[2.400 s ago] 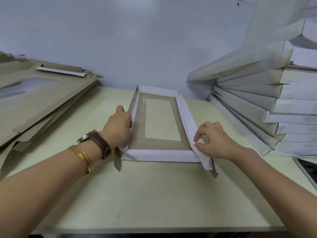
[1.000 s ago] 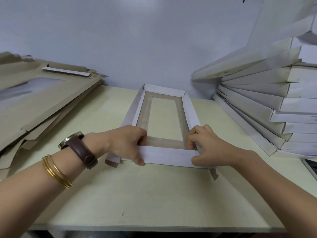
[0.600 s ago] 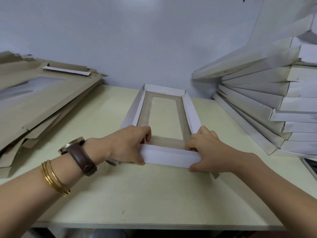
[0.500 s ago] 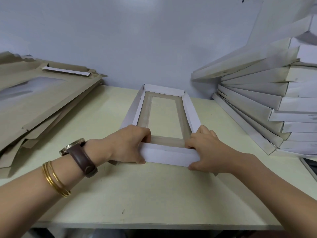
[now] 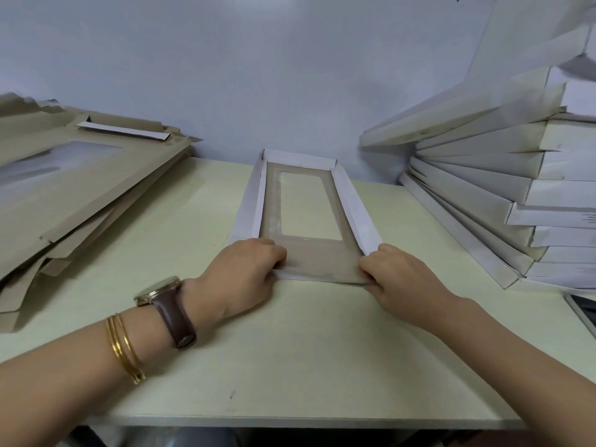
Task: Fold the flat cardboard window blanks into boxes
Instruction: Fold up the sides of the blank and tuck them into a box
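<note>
A half-formed window box (image 5: 352,201) lies lengthwise in the middle of the table, white outside and brown inside, with a clear window (image 5: 309,204) in its bottom. Its far and side walls stand up. The near end flap (image 5: 322,264) lies folded inward, brown face up. My left hand (image 5: 245,272) grips the near left corner with its fingers curled over the flap. At the near right corner, my right hand (image 5: 400,275) pinches the flap and the side wall's end.
A slumped pile of flat brown blanks (image 5: 80,188) fills the left of the pale table (image 5: 290,350). Several folded white boxes (image 5: 500,195) are stacked at the right, leaning. A dark flat device (image 5: 585,312) lies at the right edge. A wall stands close behind.
The near end wall stood upright and white between my hands; now it is turned over inward and lies low, brown side up. Both hands stayed at the near corners.
</note>
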Motion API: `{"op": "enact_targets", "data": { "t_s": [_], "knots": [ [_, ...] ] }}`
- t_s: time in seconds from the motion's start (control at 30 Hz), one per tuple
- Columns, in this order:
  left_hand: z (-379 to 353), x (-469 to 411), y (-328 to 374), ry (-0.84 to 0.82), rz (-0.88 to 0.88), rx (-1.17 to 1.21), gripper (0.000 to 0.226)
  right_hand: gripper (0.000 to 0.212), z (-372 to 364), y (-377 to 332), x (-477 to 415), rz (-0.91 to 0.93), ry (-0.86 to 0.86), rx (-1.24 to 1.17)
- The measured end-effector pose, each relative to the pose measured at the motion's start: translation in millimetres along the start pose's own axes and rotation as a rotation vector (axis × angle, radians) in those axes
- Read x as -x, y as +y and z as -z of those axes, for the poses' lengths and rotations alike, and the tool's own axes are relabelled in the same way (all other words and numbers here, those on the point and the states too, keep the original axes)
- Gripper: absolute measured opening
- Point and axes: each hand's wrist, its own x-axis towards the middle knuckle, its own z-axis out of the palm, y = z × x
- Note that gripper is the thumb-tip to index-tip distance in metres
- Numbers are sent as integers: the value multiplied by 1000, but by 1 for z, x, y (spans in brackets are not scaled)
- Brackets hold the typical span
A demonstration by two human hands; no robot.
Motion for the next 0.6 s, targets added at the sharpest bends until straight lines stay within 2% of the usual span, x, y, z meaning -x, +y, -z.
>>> {"op": "enact_targets", "data": {
  "t_s": [0.13,0.27,0.37,0.5,0.53,0.6],
  "knots": [
    [6,16,0,-39,-60,-22,19,18,1,-1,17,19,7,-63],
    [8,21,-2,-115,-20,45,54,49,1,0,27,-6,-68,-166],
    [5,18,-8,-97,-17,69,45,45,-3,5,27,-68,-29,-157],
    [-2,21,-10,29,-44,53,15,12,-5,10,23,-108,44,-199],
    [-4,21,-10,80,-23,45,15,14,-5,10,22,-116,79,-194],
    [-5,21,-12,150,69,5,31,25,-5,12,21,-151,139,-158]
  ]
}}
